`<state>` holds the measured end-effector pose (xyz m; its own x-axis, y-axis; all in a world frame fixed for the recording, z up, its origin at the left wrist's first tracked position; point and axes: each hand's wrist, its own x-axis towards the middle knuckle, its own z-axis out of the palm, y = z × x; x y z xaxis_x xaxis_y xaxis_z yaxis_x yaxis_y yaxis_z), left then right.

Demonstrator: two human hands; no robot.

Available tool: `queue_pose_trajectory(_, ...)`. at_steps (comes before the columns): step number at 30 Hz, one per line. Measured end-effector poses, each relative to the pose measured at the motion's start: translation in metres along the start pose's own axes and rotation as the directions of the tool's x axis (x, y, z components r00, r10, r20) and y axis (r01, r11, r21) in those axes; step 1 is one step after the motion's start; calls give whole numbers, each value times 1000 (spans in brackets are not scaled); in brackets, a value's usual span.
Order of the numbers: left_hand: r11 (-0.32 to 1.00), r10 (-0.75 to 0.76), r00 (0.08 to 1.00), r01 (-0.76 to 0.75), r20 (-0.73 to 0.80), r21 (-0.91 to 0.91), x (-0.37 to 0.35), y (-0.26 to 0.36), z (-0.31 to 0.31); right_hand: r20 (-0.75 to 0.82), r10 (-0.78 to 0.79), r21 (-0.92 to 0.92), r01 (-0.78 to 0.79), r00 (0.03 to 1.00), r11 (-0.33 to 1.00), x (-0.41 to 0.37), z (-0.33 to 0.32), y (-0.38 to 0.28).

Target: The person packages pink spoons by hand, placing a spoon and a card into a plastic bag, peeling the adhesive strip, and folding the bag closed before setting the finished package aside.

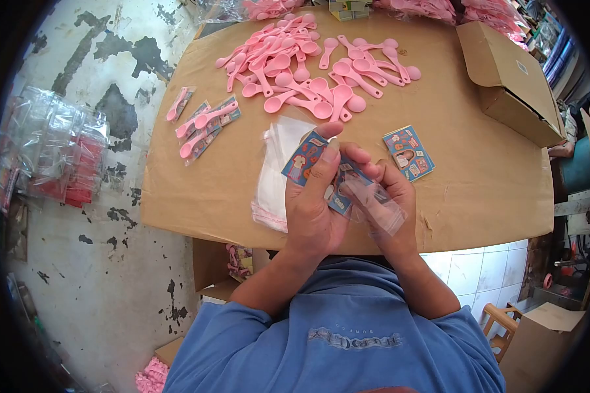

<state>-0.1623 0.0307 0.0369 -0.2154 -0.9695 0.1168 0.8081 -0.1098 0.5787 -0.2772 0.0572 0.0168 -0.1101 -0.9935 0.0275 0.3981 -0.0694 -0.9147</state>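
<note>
My left hand (316, 213) holds a blue printed card (301, 159), thumb pressed across its face. Closed beside it, my right hand (398, 193) grips a small clear plastic bag (379, 208), which overlaps the card's lower end. Under and beside my left hand lies a stack of clear plastic bags (273, 171). To the right of my hands rests a pile of blue printed cards (410, 154). Beyond them spreads a heap of pink measuring spoons (278, 62), with a looser group of spoons (367, 64) at its right. Several bagged spoons with cards (206, 124) lie on the left.
Brown paper covers the table (478, 196). An open cardboard box (514, 82) stands at its right edge. Bundles of pink goods (426, 10) line the far edge. At the left, packs of clear plastic (52, 141) lie beside the table. Another box (210, 265) sits below the near edge.
</note>
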Motion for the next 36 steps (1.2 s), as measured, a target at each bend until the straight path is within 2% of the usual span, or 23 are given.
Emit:
queue_pose_trajectory(1,1000,-1,1000,1,-21,16,0,1,-1,-9,1,-4,-1,1000,1000,-1,0,-1)
queue_pose_trajectory(4,999,27,997,-24,-78,39,2,9,-6,-83,-150,-89,143,985,986,-2,-1,-5)
queue_pose_trajectory(5,998,55,994,-52,-96,34,3,13,-10,-13,-169,-254,160,985,954,-2,-7,-9)
queue_pose_trajectory(7,992,119,985,-122,-128,-18,9,28,-22,132,-169,-553,214,977,805,-1,-30,-21)
queue_pose_trajectory(8,984,154,977,-165,-145,-64,13,40,-30,136,-164,-596,213,977,774,2,-38,-29)
queue_pose_trajectory(10,961,271,942,-276,-198,4,18,63,-45,139,-157,-675,210,978,707,13,-49,-48)
queue_pose_trajectory(11,944,329,918,-328,-220,42,18,68,-49,205,-125,-729,237,971,642,20,-52,-60)
queue_pose_trajectory(13,945,327,919,-321,-221,65,15,68,-47,316,-46,-815,297,948,497,42,-57,-82)
queue_pose_trajectory(16,965,263,950,-255,-168,70,7,59,-42,357,25,-884,330,934,330,96,-74,-82)
queue_pose_trajectory(20,983,182,971,-175,-157,54,-1,47,-36,328,-167,-931,349,930,111,189,-107,-53)
queue_pose_trajectory(23,984,169,972,-157,-161,84,-7,48,-36,360,-375,-933,338,854,-124,237,-124,-23)
queue_pose_trajectory(26,974,197,965,-173,-173,145,-11,55,-41,348,-246,-937,327,905,-122,249,-123,-20)
queue_pose_trajectory(29,966,226,955,-194,-193,169,-10,59,-48,357,-177,-934,348,917,-79,237,-113,-24)
queue_pose_trajectory(32,966,242,945,-213,-222,146,-3,59,-57,349,-148,-936,335,925,-112,209,-105,-35)
queue_pose_trajectory(35,948,315,921,-294,-231,120,7,60,-61,377,-327,-923,379,867,-58,180,-114,-49)
queue_pose_trajectory(36,935,354,905,-334,-237,120,9,62,-62,326,-308,-933,356,894,45,168,-112,-60)
